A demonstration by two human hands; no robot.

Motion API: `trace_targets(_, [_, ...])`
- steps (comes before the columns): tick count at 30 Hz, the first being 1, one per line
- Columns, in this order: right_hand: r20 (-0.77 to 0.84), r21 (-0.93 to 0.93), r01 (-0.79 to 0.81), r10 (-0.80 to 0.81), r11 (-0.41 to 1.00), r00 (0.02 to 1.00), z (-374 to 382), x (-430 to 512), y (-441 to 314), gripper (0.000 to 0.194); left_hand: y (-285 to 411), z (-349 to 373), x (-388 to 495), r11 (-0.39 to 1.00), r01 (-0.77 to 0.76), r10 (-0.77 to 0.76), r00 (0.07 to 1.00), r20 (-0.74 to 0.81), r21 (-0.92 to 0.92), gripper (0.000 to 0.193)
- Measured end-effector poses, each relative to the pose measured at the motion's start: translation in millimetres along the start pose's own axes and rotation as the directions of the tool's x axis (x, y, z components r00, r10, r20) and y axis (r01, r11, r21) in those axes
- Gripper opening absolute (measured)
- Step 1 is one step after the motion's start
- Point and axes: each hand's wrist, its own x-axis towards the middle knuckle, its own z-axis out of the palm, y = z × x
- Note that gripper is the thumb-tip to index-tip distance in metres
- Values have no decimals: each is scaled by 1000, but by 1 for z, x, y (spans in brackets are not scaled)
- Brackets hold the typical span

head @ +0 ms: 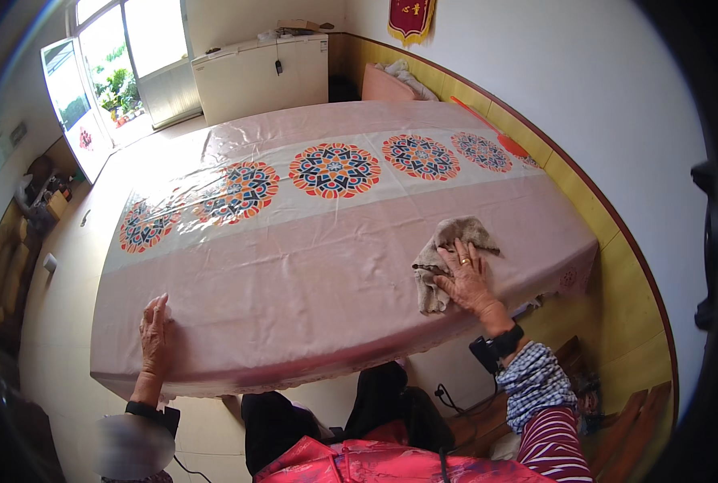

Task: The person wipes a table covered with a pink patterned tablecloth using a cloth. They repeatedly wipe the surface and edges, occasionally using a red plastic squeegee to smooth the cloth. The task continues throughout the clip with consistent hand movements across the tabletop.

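Observation:
A large table wears a pink plastic tablecloth (262, 308) with a pale band of round, colourful patterns. My right hand (468, 281), with a ring on one finger, lies spread on a crumpled grey-brown cloth (429, 265) on the near right part of the table. Part of the cloth sticks out beyond my fingertips and to their left. At the near left edge, my left hand (155, 335) rests on its side on the tablecloth, holding nothing, its fingers close together and partly hidden from view.
A red fly swatter (511, 146) lies at the table's far right edge, against the yellow wall panelling (630, 302). Behind the table stand a white chest freezer (262, 75) and a pink padded piece (389, 86). A glazed door (75, 108) is open at the left.

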Motion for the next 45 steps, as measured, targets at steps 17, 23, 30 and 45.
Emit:
trace_targets(17, [-139,30,64,-59,997,988,-5,-11,-24,50,35,-9,0,975,143,-148,989,15,168,32])
trace_targets(23, [-141,265,12,26,964,990,-35,5,-31,48,2,-7,8,936,170,-236,953,190,309,28])
trace_targets(30, [-246,326,-114,201,939,948,-86,85,68,18,98,43,121,869,129,-254,945,207,478,55])
trace_targets(45, [-275,-133,-430,383,893,882,-127,318,405,23,310,306,332,884,302,-384,904,186,356,52])
